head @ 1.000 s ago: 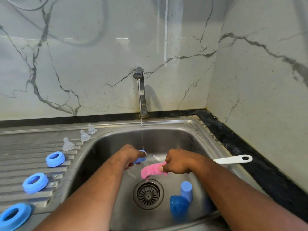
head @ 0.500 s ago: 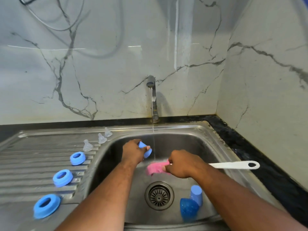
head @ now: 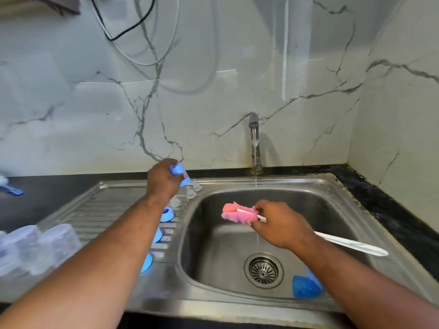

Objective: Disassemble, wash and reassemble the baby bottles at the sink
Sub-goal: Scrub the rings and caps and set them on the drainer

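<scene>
**Baby bottles (head: 47, 243) near left, apart; washing part done**

Left hand (head: 164, 179) grips a blue cap (head: 179, 173) over the far drainboard (head: 107, 210) by the teats (head: 191, 193); right hand (head: 282, 225) clasps the pink brush (head: 237, 213). Two caps (head: 305, 289) wait in the sink (head: 213, 245); I judge reassembly unstarted.

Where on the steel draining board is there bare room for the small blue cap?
The ribbed steel draining board is bare between the clear plastic bottles and the row of blue plastic rings. Along the basin edge, those rings and small clear teats crowd it.
</scene>
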Available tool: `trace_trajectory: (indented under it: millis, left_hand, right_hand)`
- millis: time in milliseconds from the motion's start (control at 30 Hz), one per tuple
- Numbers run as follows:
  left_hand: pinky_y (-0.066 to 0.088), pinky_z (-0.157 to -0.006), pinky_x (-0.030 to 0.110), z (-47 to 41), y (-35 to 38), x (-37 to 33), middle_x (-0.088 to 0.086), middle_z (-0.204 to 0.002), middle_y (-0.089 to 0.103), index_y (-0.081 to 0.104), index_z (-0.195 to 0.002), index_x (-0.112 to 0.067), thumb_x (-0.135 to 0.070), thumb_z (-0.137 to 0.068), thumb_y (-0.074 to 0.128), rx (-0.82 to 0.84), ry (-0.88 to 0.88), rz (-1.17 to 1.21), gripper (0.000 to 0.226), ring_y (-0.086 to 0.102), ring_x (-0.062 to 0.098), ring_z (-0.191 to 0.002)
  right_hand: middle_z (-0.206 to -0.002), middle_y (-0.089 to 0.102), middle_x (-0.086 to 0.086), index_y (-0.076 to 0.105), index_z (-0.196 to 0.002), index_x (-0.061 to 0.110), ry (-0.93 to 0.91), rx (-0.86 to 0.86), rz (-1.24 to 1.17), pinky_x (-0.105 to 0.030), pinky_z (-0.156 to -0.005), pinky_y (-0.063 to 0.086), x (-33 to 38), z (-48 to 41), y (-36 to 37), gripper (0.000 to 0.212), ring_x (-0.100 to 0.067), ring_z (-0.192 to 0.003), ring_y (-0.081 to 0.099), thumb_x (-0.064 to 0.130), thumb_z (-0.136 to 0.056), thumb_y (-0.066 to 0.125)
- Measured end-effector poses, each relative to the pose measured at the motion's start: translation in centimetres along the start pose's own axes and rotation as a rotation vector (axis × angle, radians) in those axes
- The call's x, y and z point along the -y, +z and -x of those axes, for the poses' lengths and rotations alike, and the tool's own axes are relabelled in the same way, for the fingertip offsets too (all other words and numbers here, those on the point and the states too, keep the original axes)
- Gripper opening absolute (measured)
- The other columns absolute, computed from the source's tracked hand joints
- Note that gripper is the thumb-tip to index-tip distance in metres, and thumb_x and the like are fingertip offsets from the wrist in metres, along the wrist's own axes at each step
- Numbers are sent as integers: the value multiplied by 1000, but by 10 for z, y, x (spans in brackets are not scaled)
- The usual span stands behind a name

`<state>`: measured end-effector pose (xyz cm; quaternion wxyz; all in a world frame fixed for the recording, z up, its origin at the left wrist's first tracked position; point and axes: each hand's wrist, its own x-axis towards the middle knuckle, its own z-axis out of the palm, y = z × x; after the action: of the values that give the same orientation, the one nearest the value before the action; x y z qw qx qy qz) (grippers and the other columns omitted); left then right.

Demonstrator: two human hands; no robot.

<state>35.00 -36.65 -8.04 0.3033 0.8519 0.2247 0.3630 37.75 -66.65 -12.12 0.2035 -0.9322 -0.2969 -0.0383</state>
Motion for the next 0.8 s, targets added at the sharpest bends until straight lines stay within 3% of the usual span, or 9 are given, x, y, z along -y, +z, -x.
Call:
trace_trajectory:
  millis: [200,333,600,733,800]
  left_hand:
    - [36,-86,21,-26,-24,49,14,-122,66,65,-121,-3,-9,-81,82,10,-87,-89,44,61,31,-116]
    - [45,-94,32,-31,-24,77,18,-125,64,63,-124,-1,-6,-78,84,49,-156,-133,51,61,34,-115]
    - [39,-105,34,-29,-21,105,18,-141,56,54,-139,-4,-16,-79,85,158,-267,-263,68,53,33,-130]
    - [43,-102,39,-28,-26,101,21,-140,56,48,-141,1,-19,-77,88,173,-305,-330,78,53,36,-130]
    - [46,-101,44,-29,-31,90,22,-138,56,48,-138,0,-18,-79,85,116,-302,-368,72,53,38,-128]
  right_hand:
    - [-115,67,7,58,-126,31,-41,-12,9,-36,-81,56,9,1,5,38,-14,-97,63,54,-95,57]
    - [-112,65,11,58,-123,34,-53,14,25,-31,-75,52,9,-2,10,36,-11,-94,60,55,-94,58]
    - [-107,63,15,58,-122,35,-85,64,31,-22,-65,44,9,-5,15,35,-6,-90,59,55,-94,59]
    - [-104,61,16,59,-122,34,-69,78,9,-24,-68,46,5,-7,14,35,-5,-90,59,55,-94,60]
    - [-108,64,14,59,-122,34,-43,83,-6,-27,-74,53,0,-9,11,36,-6,-92,61,55,-93,61]
